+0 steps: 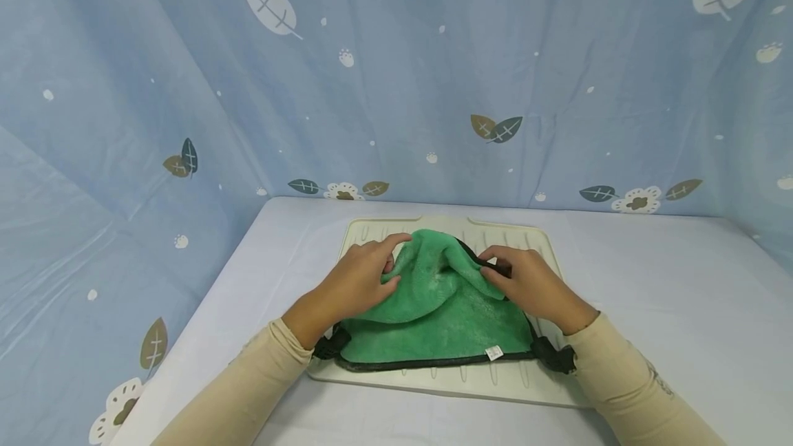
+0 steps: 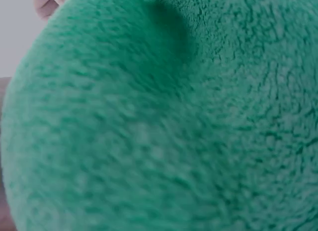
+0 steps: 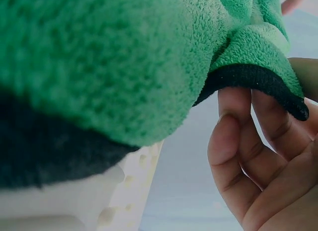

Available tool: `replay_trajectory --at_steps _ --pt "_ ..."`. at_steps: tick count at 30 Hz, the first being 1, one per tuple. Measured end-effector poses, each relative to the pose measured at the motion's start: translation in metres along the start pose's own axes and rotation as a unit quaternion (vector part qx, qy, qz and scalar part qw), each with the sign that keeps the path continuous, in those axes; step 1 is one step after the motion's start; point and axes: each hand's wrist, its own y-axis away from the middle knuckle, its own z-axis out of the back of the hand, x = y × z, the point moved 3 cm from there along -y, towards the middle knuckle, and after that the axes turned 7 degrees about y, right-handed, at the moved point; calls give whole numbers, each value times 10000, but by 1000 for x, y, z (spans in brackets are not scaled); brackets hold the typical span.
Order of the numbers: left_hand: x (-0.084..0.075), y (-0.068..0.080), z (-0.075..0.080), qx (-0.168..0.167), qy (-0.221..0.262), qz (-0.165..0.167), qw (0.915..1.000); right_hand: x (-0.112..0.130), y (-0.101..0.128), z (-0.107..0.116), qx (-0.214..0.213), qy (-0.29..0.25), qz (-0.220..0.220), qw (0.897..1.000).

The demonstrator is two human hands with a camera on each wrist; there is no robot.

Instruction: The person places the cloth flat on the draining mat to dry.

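A fluffy green cloth [image 1: 434, 336] with black edging lies partly folded up, its upper part raised in loose folds. My right hand [image 1: 535, 284] pinches a black-edged corner at the right; in the right wrist view the thumb is on top and the fingers [image 3: 268, 116] are under the edging. At the cloth's left side is my left hand [image 1: 359, 277], its thumb and forefinger spread apart beside the folds. The cloth's green pile [image 2: 149, 141] fills most of the left wrist view and hides nearly all of that hand.
Beneath the cloth is a cream ribbed tray [image 1: 533, 243] on a white-covered table [image 1: 650, 281]. A blue patterned curtain [image 1: 396, 74] hangs behind the table and along its left side. A small white label [image 1: 493, 352] sits on the cloth's near edge.
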Motion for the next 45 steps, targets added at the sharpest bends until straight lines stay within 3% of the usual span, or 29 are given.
replay_trajectory --at_steps 5,13,25,29,33,36,45 --pt "4 1 -3 376 0 362 9986 0 -1 -2 90 -25 22 10000" --pt "8 2 -7 664 119 685 9954 0 -2 -3 152 -29 86 9998" --pt "11 4 -13 770 214 681 9945 -1 -1 -4 194 -40 88 9998" --pt "13 6 -12 860 149 1045 9907 -2 -1 -4 223 -46 55 9997" --pt "17 8 -13 1078 24 1598 9812 -1 -1 -5 330 -69 -28 9994" --pt "20 8 -15 1278 -55 1826 9748 -1 -1 -5 423 -112 -79 9990" --pt "22 10 -16 1450 92 1790 9731 -2 0 -6 713 -242 57 9971"
